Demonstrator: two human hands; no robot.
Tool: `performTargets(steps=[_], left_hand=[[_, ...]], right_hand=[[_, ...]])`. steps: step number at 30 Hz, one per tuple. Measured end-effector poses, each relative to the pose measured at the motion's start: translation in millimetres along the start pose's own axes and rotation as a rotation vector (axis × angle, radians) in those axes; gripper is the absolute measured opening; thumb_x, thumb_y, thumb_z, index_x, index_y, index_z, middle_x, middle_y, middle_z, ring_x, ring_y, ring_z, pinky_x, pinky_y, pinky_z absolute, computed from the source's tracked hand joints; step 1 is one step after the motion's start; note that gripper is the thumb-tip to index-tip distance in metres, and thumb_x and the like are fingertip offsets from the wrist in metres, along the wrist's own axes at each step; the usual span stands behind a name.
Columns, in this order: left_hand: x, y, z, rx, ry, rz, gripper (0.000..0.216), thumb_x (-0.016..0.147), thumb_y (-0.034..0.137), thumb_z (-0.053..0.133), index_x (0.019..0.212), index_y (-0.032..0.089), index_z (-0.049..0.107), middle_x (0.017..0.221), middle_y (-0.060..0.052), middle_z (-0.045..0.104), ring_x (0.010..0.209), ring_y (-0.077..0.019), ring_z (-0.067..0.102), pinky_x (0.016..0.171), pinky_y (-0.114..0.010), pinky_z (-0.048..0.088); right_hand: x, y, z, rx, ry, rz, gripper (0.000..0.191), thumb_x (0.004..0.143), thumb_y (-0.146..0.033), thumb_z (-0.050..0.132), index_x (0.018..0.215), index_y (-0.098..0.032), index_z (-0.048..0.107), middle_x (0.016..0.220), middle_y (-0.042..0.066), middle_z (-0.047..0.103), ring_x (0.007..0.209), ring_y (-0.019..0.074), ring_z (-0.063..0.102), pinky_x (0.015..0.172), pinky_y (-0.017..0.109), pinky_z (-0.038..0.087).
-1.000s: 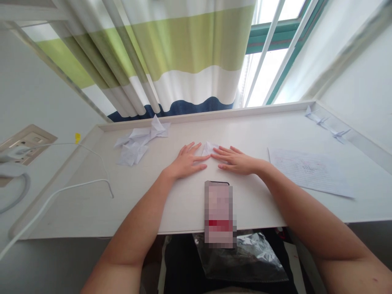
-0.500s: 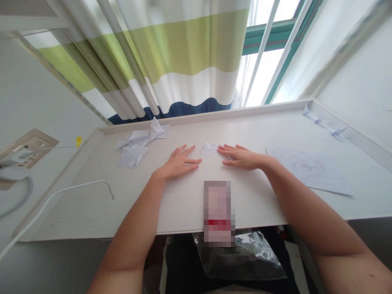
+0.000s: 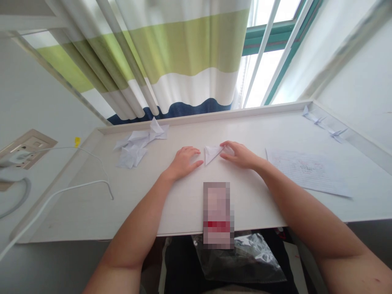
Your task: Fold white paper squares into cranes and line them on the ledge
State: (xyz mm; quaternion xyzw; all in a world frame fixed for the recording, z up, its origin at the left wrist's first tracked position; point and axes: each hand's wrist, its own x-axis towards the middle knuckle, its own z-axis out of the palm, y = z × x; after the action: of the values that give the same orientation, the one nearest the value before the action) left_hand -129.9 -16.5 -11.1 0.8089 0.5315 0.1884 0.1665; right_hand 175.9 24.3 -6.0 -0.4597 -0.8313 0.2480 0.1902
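A small white triangle of folded paper (image 3: 212, 154) lies on the white desk (image 3: 137, 208) between my hands. My right hand (image 3: 240, 156) has its bent index finger and thumb at the paper's right corner, seemingly gripping it there. To the left of the paper, my left hand (image 3: 185, 161) rests on the desk with loosely curved fingers, its thumb apart from them. It holds nothing, and a narrow gap separates it from the paper.
Folded white paper pieces (image 3: 134, 146) are heaped at the back left. Several small paper shapes (image 3: 318, 121) line the right back edge, above a printed sheet (image 3: 306, 169). A pixelated object (image 3: 217, 204) overlaps the front edge. A white cable (image 3: 76, 187) crosses the left side.
The folded paper has turned and shifted slightly right. My right hand's flat fingers have bent in at its corner. My left hand has drawn its spread fingers together and curved them.
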Motion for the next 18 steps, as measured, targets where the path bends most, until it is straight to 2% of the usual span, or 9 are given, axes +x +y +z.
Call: performTargets(steps=[2,5,8,11,14,18], left_hand=[[4.9,5.5,5.4,0.024,0.007,0.012,0.051,0.100,0.050,0.066,0.144,0.023,0.069,0.152,-0.010,0.068,0.151,-0.0317,0.052,0.133,-0.053,0.036],[8.8,10.6,9.9,0.043,0.018,0.018,0.059,0.101,0.052,0.066,0.151,0.021,0.063,0.156,-0.012,0.064,0.152,-0.0325,0.050,0.133,-0.052,0.036],[9.8,11.5,13.3,0.062,-0.001,0.015,0.063,0.102,0.055,0.064,0.156,0.022,0.060,0.161,-0.013,0.060,0.155,-0.0342,0.047,0.135,-0.053,0.033],[9.3,11.5,16.0,0.081,-0.034,0.021,0.063,0.102,0.056,0.063,0.157,0.025,0.060,0.164,-0.012,0.057,0.157,-0.0345,0.044,0.136,-0.054,0.031],[8.2,12.2,16.9,0.083,-0.043,0.022,0.061,0.102,0.057,0.062,0.156,0.028,0.061,0.163,-0.011,0.057,0.156,-0.0339,0.045,0.136,-0.055,0.032],[6.4,13.5,15.0,0.086,-0.059,0.036,0.056,0.105,0.056,0.058,0.157,0.033,0.062,0.164,-0.010,0.055,0.156,-0.0331,0.044,0.135,-0.057,0.031]], right_hand=[[1.9,-2.4,2.9,0.044,0.103,-0.002,0.046,0.100,-0.044,0.062,0.141,-0.024,0.069,0.147,0.013,0.073,0.137,0.0360,0.068,0.121,0.060,0.052],[3.3,-1.1,5.8,0.082,0.159,-0.050,0.042,0.100,-0.042,0.063,0.138,-0.027,0.071,0.144,0.011,0.075,0.134,0.0348,0.070,0.118,0.059,0.053],[6.0,1.5,12.0,0.021,0.179,-0.086,0.048,0.099,-0.043,0.065,0.145,-0.028,0.067,0.147,0.011,0.073,0.140,0.0361,0.066,0.124,0.062,0.046],[11.5,1.3,21.5,-0.052,0.186,-0.046,0.056,0.099,-0.044,0.064,0.152,-0.024,0.062,0.153,0.014,0.069,0.146,0.0380,0.061,0.126,0.064,0.042],[16.0,-1.2,28.6,-0.081,0.139,-0.032,0.053,0.099,-0.043,0.065,0.148,-0.023,0.065,0.150,0.015,0.071,0.145,0.0377,0.061,0.128,0.064,0.038],[17.0,-4.5,31.3,-0.031,0.148,-0.036,0.042,0.094,-0.033,0.068,0.136,-0.028,0.071,0.137,0.009,0.078,0.135,0.0346,0.067,0.130,0.065,0.032]])
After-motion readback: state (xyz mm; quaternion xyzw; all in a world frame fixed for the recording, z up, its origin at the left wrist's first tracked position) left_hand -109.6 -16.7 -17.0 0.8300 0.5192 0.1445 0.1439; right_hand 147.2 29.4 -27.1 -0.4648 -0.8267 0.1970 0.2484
